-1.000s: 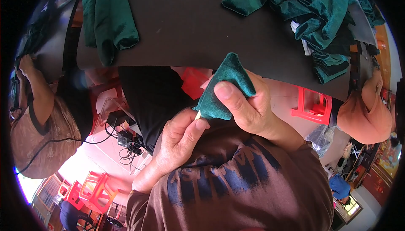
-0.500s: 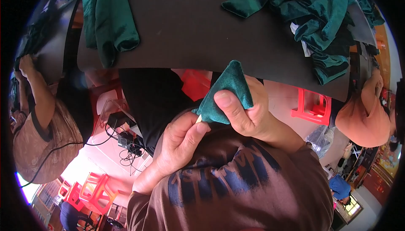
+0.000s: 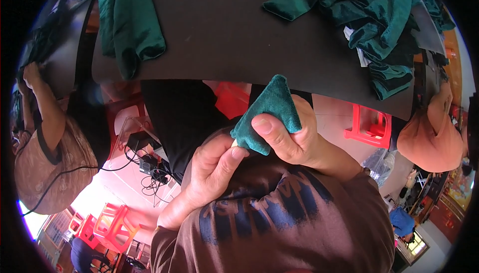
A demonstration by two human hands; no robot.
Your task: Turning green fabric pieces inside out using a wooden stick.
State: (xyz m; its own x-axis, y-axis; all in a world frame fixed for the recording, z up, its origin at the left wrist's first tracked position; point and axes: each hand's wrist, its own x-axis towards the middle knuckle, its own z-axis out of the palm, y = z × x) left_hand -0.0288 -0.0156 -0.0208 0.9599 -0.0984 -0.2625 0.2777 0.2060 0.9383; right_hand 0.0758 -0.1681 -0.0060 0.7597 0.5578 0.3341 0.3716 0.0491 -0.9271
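A dark green velvet fabric piece (image 3: 272,104) with a pointed top is in my right hand (image 3: 292,138). The right thumb presses on its near face, and the other fingers are behind it. My left hand (image 3: 214,166) pinches a thin pale stick (image 3: 234,144) between thumb and forefinger at the fabric's lower left corner. Only a short bit of the stick shows; I cannot see how far it reaches into the cloth. Both hands are in front of my chest, just off the table's near edge.
Folded green velvet pieces (image 3: 132,23) lie at the left of the dark table (image 3: 214,33). A green velvet heap (image 3: 374,18) lies at its right. People sit on both sides. Red stools (image 3: 366,128) and a black box with cables (image 3: 149,166) are below table level.
The velvet piece has shifted slightly down in my right hand, and its lower edge bulges more. Less of the pale stick shows at my left fingertips.
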